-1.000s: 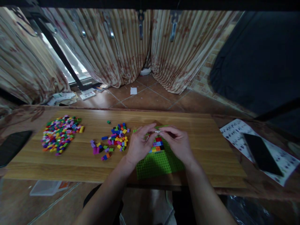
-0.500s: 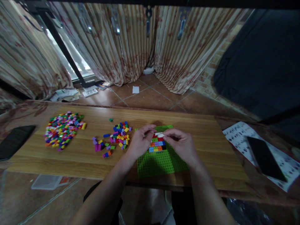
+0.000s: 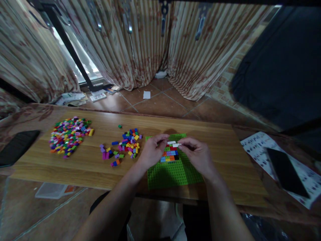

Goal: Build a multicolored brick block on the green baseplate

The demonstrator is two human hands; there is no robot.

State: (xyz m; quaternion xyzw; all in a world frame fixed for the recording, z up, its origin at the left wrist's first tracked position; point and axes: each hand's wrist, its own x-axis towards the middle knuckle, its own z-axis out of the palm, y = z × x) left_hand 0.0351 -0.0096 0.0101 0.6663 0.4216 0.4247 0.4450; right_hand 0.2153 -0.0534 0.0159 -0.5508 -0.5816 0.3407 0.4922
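Over baseplate, right hand seemingly pinches white brick.

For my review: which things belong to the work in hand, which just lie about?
Seemingly in the work: white brick at the right hand; multicoloured brick build; green baseplate; probably the loose brick cluster, large brick pile.

Apparently lying about: paper stack; white paper square; left dark slab.

Left of the baseplate lies a brick heap; right, seemingly a phone on a sheet.
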